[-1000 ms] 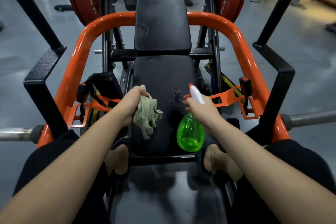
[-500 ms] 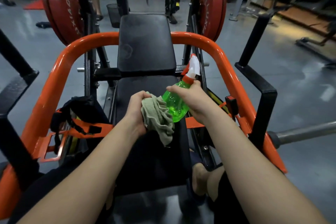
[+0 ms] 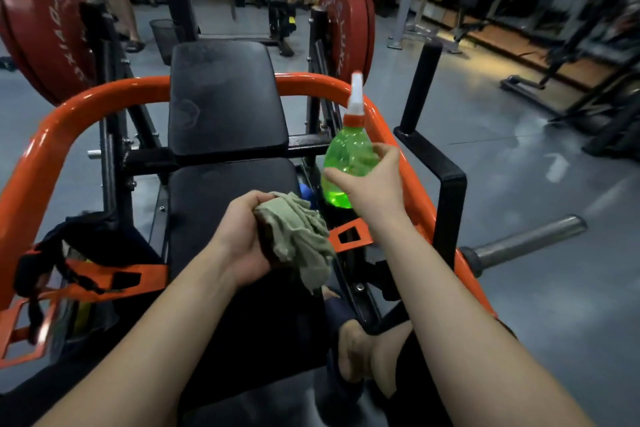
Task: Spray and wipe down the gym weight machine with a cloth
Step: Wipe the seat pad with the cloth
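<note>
The weight machine has an orange tube frame [image 3: 52,135], a black seat pad [image 3: 225,198] and a black upper pad [image 3: 225,100]. My left hand [image 3: 242,236] grips a crumpled grey-green cloth [image 3: 298,232] over the seat pad. My right hand [image 3: 370,180] holds a green spray bottle [image 3: 346,159] upright by its body, to the right of the pads near the orange frame. Its white nozzle [image 3: 356,94] points up. Part of the seat pad is hidden under my arms.
Red weight plates hang at the left [image 3: 41,28] and right [image 3: 349,24] of the machine. Black handles [image 3: 446,184] rise on the right; a steel bar [image 3: 526,239] sticks out. Orange straps [image 3: 104,274] lie on the left. Other machines stand behind on the grey floor [image 3: 554,288].
My right hand has lifted the bottle from over the seat pad up and to the right, turning it upright. My left hand with the cloth has moved over the seat pad. The view has tilted up.
</note>
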Available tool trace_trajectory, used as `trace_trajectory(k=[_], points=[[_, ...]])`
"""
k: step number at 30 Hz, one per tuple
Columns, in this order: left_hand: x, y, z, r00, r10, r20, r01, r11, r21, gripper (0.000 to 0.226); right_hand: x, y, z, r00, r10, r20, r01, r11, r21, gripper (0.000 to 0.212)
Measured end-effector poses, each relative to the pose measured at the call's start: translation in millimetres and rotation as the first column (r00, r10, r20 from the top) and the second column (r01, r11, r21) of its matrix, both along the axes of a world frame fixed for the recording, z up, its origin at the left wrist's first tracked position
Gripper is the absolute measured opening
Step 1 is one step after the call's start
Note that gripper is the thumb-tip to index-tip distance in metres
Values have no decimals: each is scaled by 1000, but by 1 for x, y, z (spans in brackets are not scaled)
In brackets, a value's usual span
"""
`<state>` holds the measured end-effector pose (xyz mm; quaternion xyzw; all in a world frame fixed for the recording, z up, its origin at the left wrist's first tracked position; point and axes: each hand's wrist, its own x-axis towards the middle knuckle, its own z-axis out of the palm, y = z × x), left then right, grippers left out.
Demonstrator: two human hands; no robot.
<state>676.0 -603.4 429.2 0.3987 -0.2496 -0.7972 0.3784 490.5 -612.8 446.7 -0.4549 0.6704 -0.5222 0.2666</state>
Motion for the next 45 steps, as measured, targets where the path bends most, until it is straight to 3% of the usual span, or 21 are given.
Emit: trace_trajectory(k=[5,8,15,27,31,34,36,38,41,43,45], points=[[12,-1,-1,999,-7,39,6,999,36,46,-43,5,6,877,-374,-303,301,917,-260,80],[14,-3,-3,998,18,54,-22,997,69,48,-66,8,4,829,-464,-313,367,873,-322,84],[9,-2,-7,989,39,142,-47,997,54,43,-94,-4,1,895,-408,-179,357,897,-261,98],[11,-6,-6,977,58,203,-67,997,41,41,-101,-19,2,932,-344,-115,328,935,-135,114],[14,-6,-8,976,53,211,-66,996,54,49,-91,-13,1,894,-416,-165,409,909,-73,139],[17,-6,-8,972,59,226,-72,996,48,41,-57,7,5,846,-495,-197,460,866,-198,136],[18,-8,-8,970,78,232,-91,995,46,36,-23,21,4,901,-349,-257,280,921,-270,120],[17,-9,-8,964,105,243,-119,992,43,34,11,28,-1,936,-9,-353,-54,984,-170,112],[16,-11,-9,966,98,241,-112,993,43,33,45,25,-13,767,474,-432,-441,879,181,129],[20,-11,-8,969,91,229,-103,994,39,31,56,23,-21,680,610,-407,-557,791,254,121],[26,-10,-5,978,71,198,-73,997,1,33,63,22,-22,662,630,-405,-593,771,231,104]])
